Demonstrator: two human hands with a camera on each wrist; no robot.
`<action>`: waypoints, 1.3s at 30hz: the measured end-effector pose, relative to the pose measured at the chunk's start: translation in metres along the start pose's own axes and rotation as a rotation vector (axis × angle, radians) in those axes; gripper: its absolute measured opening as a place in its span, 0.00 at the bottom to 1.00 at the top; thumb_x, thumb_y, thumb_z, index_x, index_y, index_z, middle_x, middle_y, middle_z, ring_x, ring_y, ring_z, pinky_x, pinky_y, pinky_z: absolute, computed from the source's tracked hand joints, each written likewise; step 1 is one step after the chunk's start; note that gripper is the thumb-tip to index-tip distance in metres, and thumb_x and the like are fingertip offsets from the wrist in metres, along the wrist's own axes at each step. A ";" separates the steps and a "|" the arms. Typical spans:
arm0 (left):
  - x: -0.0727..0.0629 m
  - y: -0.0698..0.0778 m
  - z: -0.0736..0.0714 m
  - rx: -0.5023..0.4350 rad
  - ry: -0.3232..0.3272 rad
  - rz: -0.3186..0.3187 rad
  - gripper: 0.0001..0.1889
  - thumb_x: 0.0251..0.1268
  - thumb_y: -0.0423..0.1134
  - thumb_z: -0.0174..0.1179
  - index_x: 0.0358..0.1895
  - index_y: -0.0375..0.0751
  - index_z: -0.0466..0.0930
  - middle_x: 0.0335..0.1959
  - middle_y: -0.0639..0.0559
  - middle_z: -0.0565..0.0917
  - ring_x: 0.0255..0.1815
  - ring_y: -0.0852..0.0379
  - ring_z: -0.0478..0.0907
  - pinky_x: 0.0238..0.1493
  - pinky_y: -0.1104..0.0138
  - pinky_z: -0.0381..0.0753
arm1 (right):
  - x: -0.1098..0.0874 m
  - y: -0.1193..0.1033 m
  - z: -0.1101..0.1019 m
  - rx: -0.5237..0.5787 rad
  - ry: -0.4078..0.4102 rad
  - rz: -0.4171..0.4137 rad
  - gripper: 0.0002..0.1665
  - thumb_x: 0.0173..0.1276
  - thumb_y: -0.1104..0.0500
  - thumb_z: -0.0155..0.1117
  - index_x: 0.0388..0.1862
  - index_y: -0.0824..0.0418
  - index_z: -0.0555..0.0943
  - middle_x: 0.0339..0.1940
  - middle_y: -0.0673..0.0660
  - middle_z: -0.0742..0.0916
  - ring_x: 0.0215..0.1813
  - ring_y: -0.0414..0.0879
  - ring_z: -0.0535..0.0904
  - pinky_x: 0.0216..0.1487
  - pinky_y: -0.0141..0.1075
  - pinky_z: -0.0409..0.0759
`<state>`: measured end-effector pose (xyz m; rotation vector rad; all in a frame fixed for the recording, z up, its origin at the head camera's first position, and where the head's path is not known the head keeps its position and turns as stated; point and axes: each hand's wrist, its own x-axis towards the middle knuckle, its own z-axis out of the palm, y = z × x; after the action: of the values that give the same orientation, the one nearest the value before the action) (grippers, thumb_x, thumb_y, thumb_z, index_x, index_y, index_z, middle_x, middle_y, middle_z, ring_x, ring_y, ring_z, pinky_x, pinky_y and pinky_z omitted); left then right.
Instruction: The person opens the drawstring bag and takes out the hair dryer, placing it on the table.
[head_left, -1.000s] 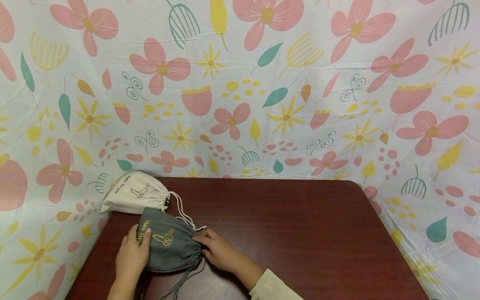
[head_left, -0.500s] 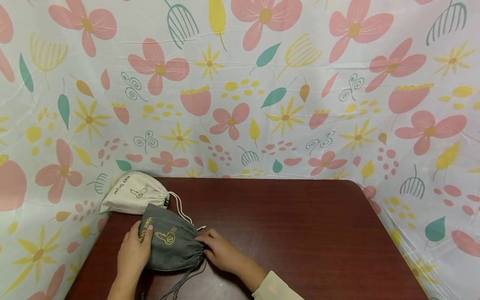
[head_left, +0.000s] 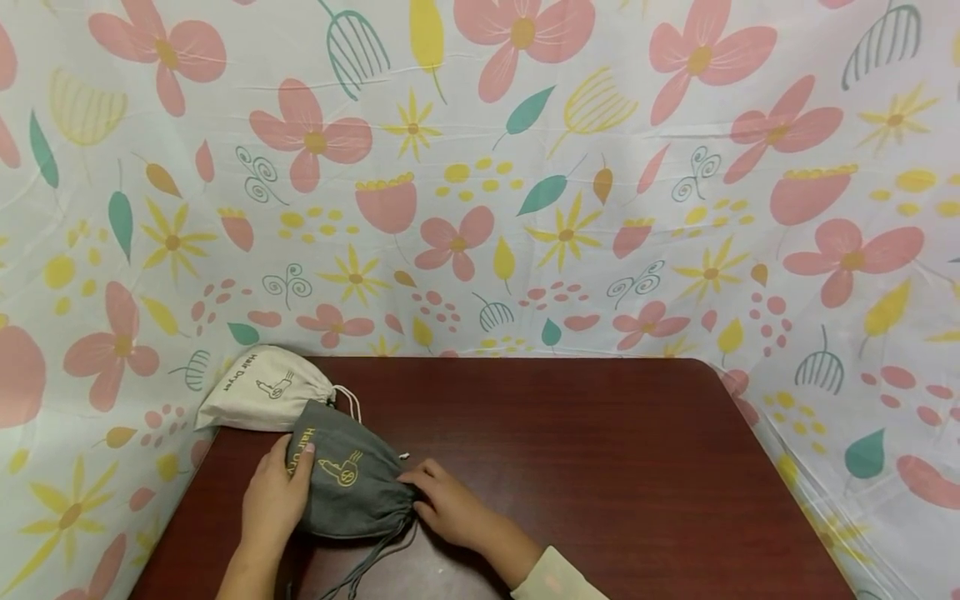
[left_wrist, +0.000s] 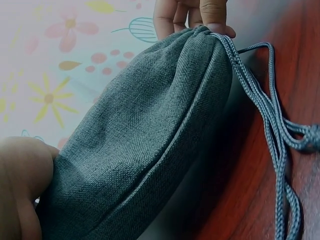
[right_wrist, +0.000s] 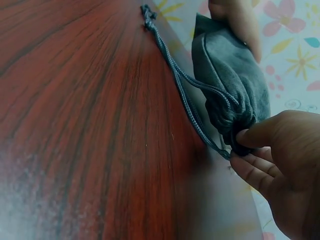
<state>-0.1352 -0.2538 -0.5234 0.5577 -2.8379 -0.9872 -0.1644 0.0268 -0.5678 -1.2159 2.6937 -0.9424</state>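
Note:
A dark grey drawstring bag (head_left: 352, 492) with yellow "Hair Dryer" print and a dryer drawing is held between both hands. The left hand (head_left: 273, 492) grips its flat end, thumb over the lettering. At the gathered neck, the right hand (head_left: 453, 508) pinches the cloth between thumb and fingers, as the right wrist view also shows. Grey cords (left_wrist: 270, 115) hang from the neck to a knot. Just behind lies a cream drawstring bag (head_left: 262, 387) with similar print, its neck and white cord partly hidden by the grey bag.
The dark red wooden table (head_left: 600, 458) has its far edge against a flower-printed white cloth (head_left: 480, 167), which also hangs at the left and right sides. The cream bag lies at the table's far left corner.
The grey bag has shifted slightly right and its flat end upward, both hands moving with it. It now covers more of the cream bag's white cord. The camera view has shifted slightly.

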 end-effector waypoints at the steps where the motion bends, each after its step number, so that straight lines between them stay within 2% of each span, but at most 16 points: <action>1: 0.000 0.001 0.000 -0.002 0.001 0.007 0.40 0.79 0.63 0.38 0.77 0.33 0.57 0.71 0.24 0.66 0.68 0.23 0.66 0.63 0.33 0.66 | -0.001 0.001 0.000 0.001 0.003 -0.001 0.25 0.72 0.63 0.63 0.67 0.54 0.75 0.56 0.52 0.78 0.56 0.41 0.80 0.57 0.32 0.80; 8: -0.001 0.010 0.004 -0.012 0.023 0.055 0.38 0.79 0.60 0.41 0.77 0.32 0.58 0.70 0.24 0.67 0.66 0.23 0.68 0.61 0.32 0.67 | -0.007 0.005 -0.002 0.008 0.020 -0.009 0.25 0.71 0.64 0.65 0.65 0.54 0.75 0.57 0.52 0.79 0.58 0.42 0.80 0.58 0.34 0.80; 13: 0.000 0.014 0.008 0.003 0.059 0.085 0.36 0.80 0.59 0.42 0.76 0.32 0.61 0.69 0.25 0.69 0.64 0.23 0.71 0.60 0.33 0.69 | -0.011 0.007 -0.006 0.038 0.013 0.015 0.25 0.71 0.63 0.64 0.66 0.53 0.75 0.57 0.51 0.79 0.56 0.38 0.79 0.56 0.32 0.79; 17: 0.002 0.017 0.013 0.012 0.072 0.105 0.35 0.79 0.58 0.43 0.75 0.33 0.63 0.68 0.27 0.71 0.64 0.25 0.72 0.59 0.34 0.70 | -0.015 0.010 -0.006 0.043 0.037 0.013 0.26 0.70 0.64 0.65 0.66 0.54 0.75 0.56 0.51 0.80 0.54 0.37 0.78 0.56 0.32 0.79; 26: 0.006 0.028 0.021 0.015 0.049 0.130 0.36 0.79 0.60 0.42 0.76 0.36 0.62 0.70 0.28 0.70 0.66 0.26 0.71 0.61 0.34 0.70 | -0.024 0.015 -0.008 0.074 0.053 0.042 0.26 0.70 0.63 0.65 0.66 0.54 0.75 0.57 0.51 0.79 0.52 0.36 0.76 0.55 0.31 0.78; 34: 0.012 0.037 0.028 -0.005 0.074 0.179 0.34 0.79 0.58 0.45 0.74 0.36 0.65 0.70 0.30 0.71 0.66 0.28 0.72 0.61 0.36 0.71 | -0.031 0.016 -0.013 0.088 0.071 0.066 0.25 0.69 0.65 0.66 0.64 0.55 0.76 0.56 0.50 0.79 0.48 0.35 0.75 0.52 0.30 0.78; 39: 0.015 0.044 0.030 -0.012 0.067 0.192 0.33 0.78 0.58 0.47 0.74 0.37 0.67 0.69 0.31 0.74 0.66 0.29 0.73 0.62 0.37 0.71 | -0.035 0.018 -0.017 0.092 0.073 0.074 0.26 0.69 0.65 0.66 0.65 0.55 0.75 0.55 0.50 0.78 0.45 0.33 0.74 0.49 0.27 0.77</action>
<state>-0.1690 -0.2096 -0.5208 0.3035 -2.7607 -0.9329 -0.1573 0.0693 -0.5708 -1.0777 2.6949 -1.1080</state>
